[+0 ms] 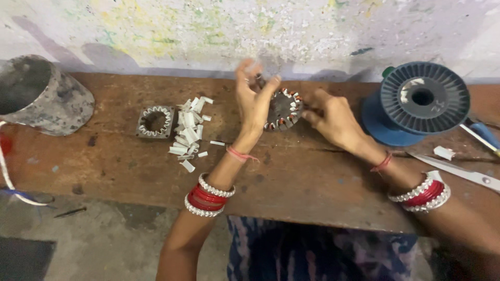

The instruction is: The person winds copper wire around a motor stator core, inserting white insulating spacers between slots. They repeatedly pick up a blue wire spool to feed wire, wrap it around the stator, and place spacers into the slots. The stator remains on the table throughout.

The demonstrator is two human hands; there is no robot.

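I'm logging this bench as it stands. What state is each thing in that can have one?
Wound stator: tilted up on the bench, held at its right edge.
Left hand: raised, fingers pinched above the stator.
Right hand: gripping the stator's edge.
Bare stator core: lying flat, slots unwound.
White paper strips: loose, heaped.
Blue spool: on its side, looks empty.
Scissors: lying flat.

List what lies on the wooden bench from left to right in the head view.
Grey metal pot → empty metal ring core → pile of white paper slips → left hand → wound core → right hand → blue spool → scissors.
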